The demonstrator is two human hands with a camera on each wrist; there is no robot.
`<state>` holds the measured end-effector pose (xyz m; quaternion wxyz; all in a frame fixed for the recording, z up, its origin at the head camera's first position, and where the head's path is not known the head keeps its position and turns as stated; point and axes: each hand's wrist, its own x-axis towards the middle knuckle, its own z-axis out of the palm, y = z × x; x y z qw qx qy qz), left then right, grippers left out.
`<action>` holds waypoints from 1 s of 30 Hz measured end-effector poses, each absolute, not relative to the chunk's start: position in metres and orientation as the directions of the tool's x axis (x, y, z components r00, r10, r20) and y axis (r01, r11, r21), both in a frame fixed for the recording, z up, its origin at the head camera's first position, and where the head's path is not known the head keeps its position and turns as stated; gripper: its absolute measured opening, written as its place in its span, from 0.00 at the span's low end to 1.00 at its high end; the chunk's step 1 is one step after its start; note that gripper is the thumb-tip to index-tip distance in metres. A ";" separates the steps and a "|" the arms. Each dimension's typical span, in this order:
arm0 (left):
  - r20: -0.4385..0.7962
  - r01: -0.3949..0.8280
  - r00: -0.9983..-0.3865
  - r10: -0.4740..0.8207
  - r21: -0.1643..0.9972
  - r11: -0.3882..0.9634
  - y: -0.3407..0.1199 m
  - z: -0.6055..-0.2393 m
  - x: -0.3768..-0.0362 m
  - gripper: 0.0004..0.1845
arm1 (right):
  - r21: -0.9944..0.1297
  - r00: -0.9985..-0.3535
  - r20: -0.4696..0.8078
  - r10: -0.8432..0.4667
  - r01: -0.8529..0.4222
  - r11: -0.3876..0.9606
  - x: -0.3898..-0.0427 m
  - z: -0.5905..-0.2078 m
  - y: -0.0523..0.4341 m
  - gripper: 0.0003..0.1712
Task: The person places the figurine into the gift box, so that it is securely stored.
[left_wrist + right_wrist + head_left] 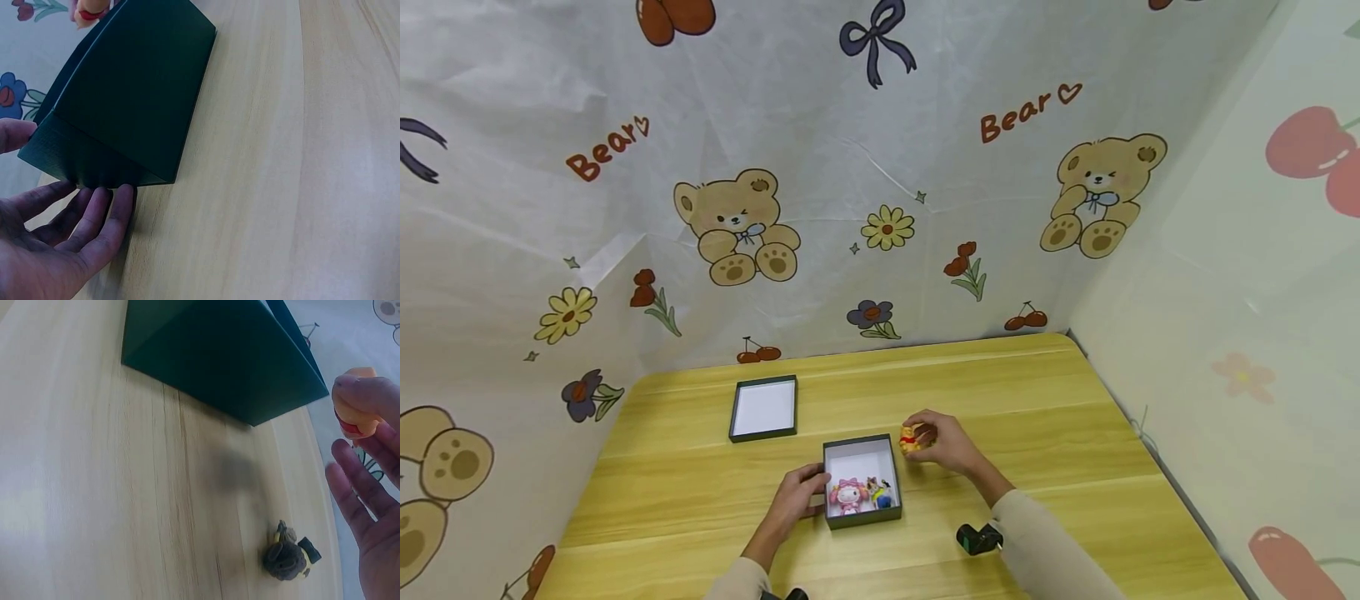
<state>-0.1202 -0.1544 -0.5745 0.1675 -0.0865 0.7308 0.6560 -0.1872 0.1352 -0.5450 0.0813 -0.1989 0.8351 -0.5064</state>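
Soft even light in the head view, pale glare on the tabletop (pixel 81 500), blurred shadow (pixel 235 472) near the box (pixel 219 362)

a small draped corner (pixel 1176 171), home or studio unclear, is showing: a bear-printed sheet (pixel 827 167) is filling the upper frame, a cherry-printed sheet (pixel 1240 283) is lining the right, a wood-grain bench (pixel 992 379) is spanning the lower middle.

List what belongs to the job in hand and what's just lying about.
Job in hand, likely:
yellow toy, pinched in the right hand
green box, touched by the left hand
pink toy and colourful toy inside it

Apparently lying about:
shallow tray or lid
dark toy
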 end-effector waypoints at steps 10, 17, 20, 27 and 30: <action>-0.378 -0.363 -0.922 0.081 0.919 0.155 -0.154 -0.576 -0.120 0.32 | -0.856 -0.891 0.083 -0.447 -0.293 0.425 -0.185 -0.544 0.124 0.25; -0.376 -0.360 -0.923 0.080 0.919 0.161 -0.154 -0.575 -0.120 0.31 | -0.865 -0.891 0.055 -0.451 -0.268 0.424 -0.184 -0.548 0.118 0.27; -0.376 -0.360 -0.923 0.081 0.918 0.164 -0.153 -0.575 -0.121 0.31 | -0.864 -0.893 0.052 -0.448 -0.265 0.428 -0.184 -0.549 0.116 0.27; -0.374 -0.358 -0.924 0.077 0.919 0.163 -0.154 -0.577 -0.121 0.31 | -0.854 -0.888 0.059 -0.456 -0.281 0.438 -0.183 -0.549 0.111 0.26; -0.371 -0.355 -0.925 0.077 0.920 0.165 -0.154 -0.578 -0.121 0.31 | -0.851 -0.880 0.063 -0.471 -0.294 0.436 -0.182 -0.550 0.109 0.26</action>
